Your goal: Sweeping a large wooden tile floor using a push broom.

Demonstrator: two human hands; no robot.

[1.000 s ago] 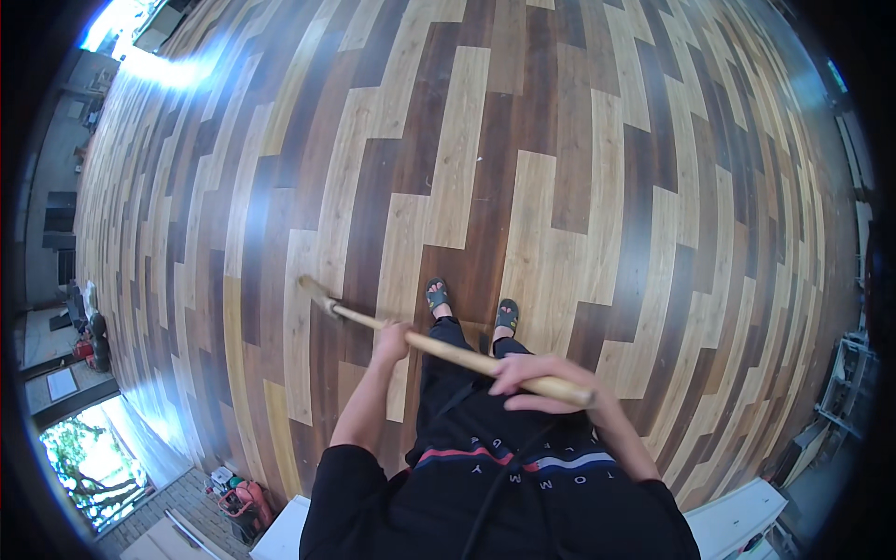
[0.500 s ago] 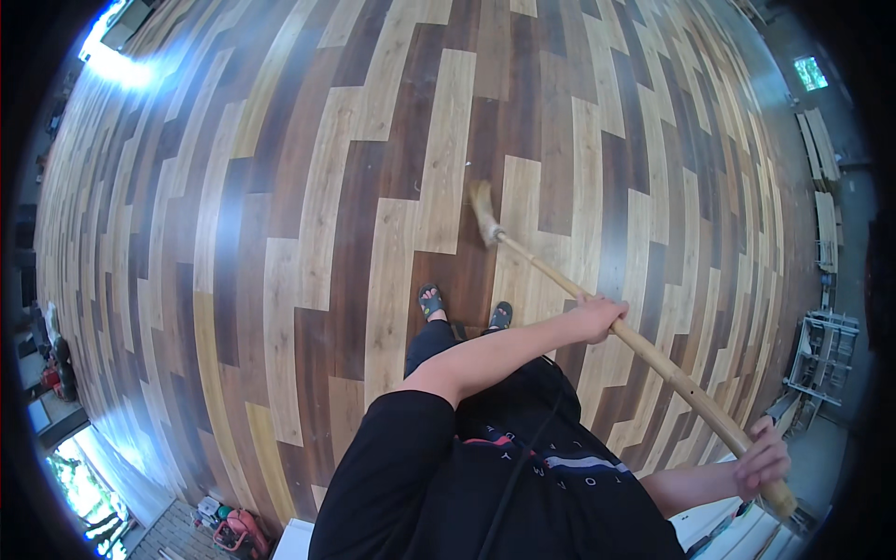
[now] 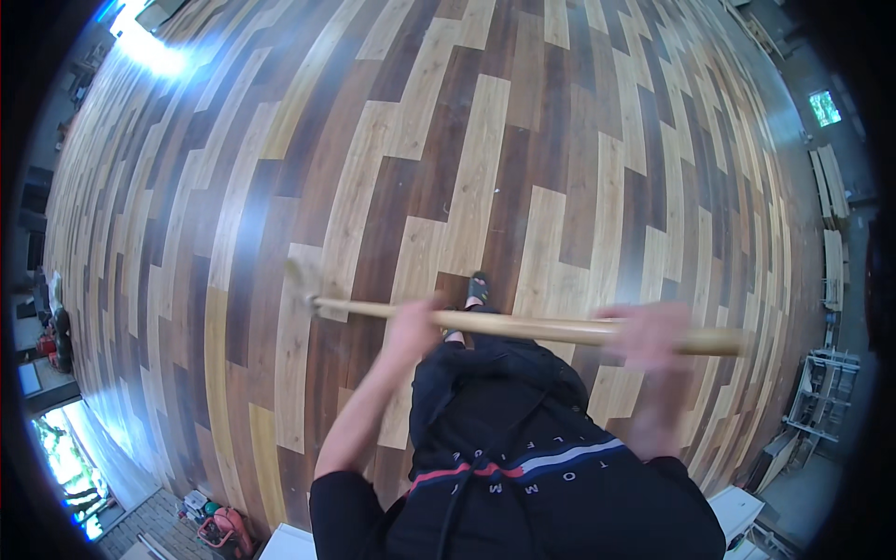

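Left to right, I see: blurred broom head (image 3: 301,283) over plank floor (image 3: 297,383); left hand (image 3: 415,329) wrapped around the shaft (image 3: 532,327); right hand (image 3: 646,334) wrapped nearer its butt. I judge this mid-sweep; the next stroke calls for a low head.

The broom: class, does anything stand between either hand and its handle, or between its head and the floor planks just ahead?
Nothing visible does. The left hand and right hand both grip the wooden handle directly; ahead of the blurred broom head, no object shows on the planks.
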